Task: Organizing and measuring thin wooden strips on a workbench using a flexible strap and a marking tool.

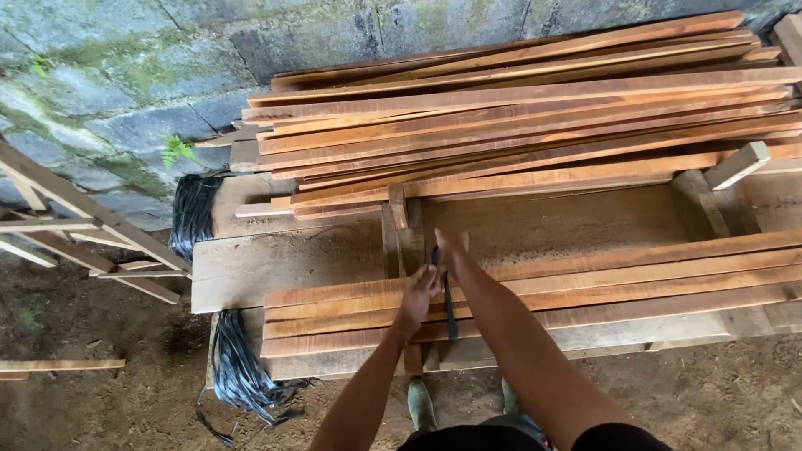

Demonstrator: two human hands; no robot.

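My left hand and my right hand are close together over a low row of long reddish-brown wooden slats lying on a workbench. A dark strap runs down across the slats between both hands. My left hand grips it near the slats' front. My right hand pinches its upper end by a short upright wooden block. A big stack of the same slats lies behind.
A bundle of black straps hangs off the bench's left front, and another lies at the back left. A wooden frame leans at left. A mossy stone wall stands behind. My boots rest on dirt ground.
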